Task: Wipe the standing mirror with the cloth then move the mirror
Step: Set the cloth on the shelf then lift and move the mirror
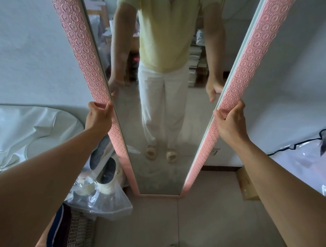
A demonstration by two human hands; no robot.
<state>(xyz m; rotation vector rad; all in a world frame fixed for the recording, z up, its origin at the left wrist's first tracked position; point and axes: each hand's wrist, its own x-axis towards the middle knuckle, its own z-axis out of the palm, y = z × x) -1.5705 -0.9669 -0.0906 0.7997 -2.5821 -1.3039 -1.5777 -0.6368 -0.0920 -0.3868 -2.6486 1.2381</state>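
Head cam, only view here. No cloth anywhere in sight and both hands are on the standing mirror [159, 108], so I'd guess the wiping part is done and we're into the move part, which looks barely begun. The mirror stands upright on the floor [200, 227], its bottom edge down near the wall, with a plastic bag [101, 201] just beside its lower left corner. Grip-wise: left hand [99, 116] is curled round the pink left frame edge, right hand [231, 122] is wrapped round the right frame edge at about the same height. Both closed firmly on the frame.
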